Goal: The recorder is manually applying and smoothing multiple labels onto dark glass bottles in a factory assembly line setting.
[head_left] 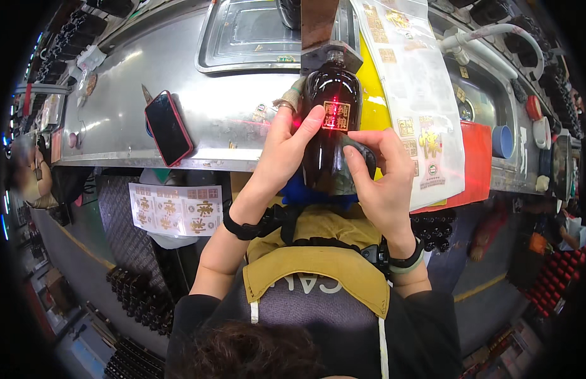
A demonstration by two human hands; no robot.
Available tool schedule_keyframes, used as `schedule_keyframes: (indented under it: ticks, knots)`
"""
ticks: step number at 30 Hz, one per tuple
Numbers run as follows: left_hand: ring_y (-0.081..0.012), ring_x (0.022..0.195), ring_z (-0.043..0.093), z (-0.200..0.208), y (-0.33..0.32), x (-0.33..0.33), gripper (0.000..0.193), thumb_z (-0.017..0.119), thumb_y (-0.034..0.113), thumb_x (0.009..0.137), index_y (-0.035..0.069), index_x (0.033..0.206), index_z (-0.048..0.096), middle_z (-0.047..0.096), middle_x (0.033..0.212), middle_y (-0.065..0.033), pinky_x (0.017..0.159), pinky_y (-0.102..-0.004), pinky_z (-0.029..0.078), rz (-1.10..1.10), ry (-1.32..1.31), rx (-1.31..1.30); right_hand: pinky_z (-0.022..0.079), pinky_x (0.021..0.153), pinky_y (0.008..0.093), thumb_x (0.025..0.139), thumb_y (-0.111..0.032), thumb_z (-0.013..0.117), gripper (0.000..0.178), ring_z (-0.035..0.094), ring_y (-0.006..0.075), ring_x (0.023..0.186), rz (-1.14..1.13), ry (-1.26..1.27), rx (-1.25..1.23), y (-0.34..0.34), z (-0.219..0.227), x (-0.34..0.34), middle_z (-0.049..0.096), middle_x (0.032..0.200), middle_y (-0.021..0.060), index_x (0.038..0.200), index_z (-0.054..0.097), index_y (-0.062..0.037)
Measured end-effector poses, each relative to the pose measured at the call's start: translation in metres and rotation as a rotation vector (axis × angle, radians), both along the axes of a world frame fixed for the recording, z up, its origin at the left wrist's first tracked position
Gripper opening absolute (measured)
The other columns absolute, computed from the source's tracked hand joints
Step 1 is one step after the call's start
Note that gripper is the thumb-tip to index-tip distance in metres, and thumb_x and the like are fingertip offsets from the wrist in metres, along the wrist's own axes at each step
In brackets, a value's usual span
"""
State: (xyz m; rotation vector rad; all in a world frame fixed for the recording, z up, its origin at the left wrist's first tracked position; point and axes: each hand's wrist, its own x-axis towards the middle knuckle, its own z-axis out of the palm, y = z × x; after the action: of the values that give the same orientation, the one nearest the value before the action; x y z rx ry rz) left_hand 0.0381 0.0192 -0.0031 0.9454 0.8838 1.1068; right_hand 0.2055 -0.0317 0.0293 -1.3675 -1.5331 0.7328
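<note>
Gripping a dark brown glass bottle from both sides, the two hands hold it upright at the near edge of the steel desk, its neck running up into a dark fixture at the far end. The left hand wraps the bottle's left flank, its thumb stretched across the front so the tip touches the small square gold-on-red label stuck there; a red light glows on that label and on the thumb. The right hand closes on the right flank, thumb and forefinger pinching a small dark object against the glass; what that object is cannot be told. Both wrists carry dark bands. Left of the bottle, flat on the desk, lies a phone in a red case, screen dark, well apart from the hands. Far behind it sits a shallow steel tray. Just right of the bottle a clear sheet of gold labels lies over a yellow panel and a red block, which juts past the desk's near edge. Farther right a white hose arches over a sunken basin, and a blue cup stands near it. Below the desk, on the left, another sheet of labels rests on a white support, and dark bottles crowd the floor near it.
</note>
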Motion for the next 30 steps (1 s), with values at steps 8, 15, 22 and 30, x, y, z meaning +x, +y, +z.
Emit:
schedule_keyframes:
  ticks: [8,15,22,30]
  knots:
    - [-0.0163,0.131,0.052,0.0,0.0,-0.001,0.06,0.056,0.017,0.106,-0.003,0.156,0.03,0.052,0.146,-0.0127,0.111,-0.0314,0.041,0.009,0.003,0.003,0.05,0.071,0.0299,0.091,0.0,0.07,0.016,0.063,0.0181,0.08,0.029,0.023,-0.072,0.002,0.004,0.007,0.066,0.092,0.0086,0.107,0.068,-0.0001]
    - [-0.0174,0.133,0.049,0.004,0.004,0.003,0.062,0.058,0.015,0.106,-0.005,0.156,0.029,0.05,0.148,-0.0142,0.113,-0.0319,0.039,0.081,-0.02,0.006,0.04,0.071,0.018,0.102,-0.012,0.064,0.02,0.049,0.0032,0.08,-0.049,0.53,-0.285,0.035,-0.008,0.022,0.059,0.092,-0.0034,0.118,0.064,-0.0003]
    - [-0.0164,0.127,0.053,0.006,0.005,0.007,0.066,0.064,0.012,0.102,-0.006,0.155,0.03,0.053,0.143,-0.0136,0.109,-0.031,0.044,0.082,0.003,0.006,0.038,0.07,0.0183,0.09,-0.022,0.082,0.036,0.042,0.0039,0.079,-0.014,0.567,-0.354,0.039,-0.039,0.002,0.046,0.088,-0.0059,0.109,0.054,-0.0069]
    - [-0.0162,0.124,0.056,0.004,0.006,0.008,0.063,0.064,0.012,0.102,-0.006,0.154,0.032,0.056,0.14,-0.0125,0.107,-0.0308,0.045,0.089,-0.047,-0.009,0.038,0.072,0.0181,0.089,-0.02,0.082,0.036,0.042,0.0041,0.081,-0.004,0.573,-0.386,0.039,-0.037,0.007,0.045,0.089,-0.0055,0.109,0.054,-0.0075]
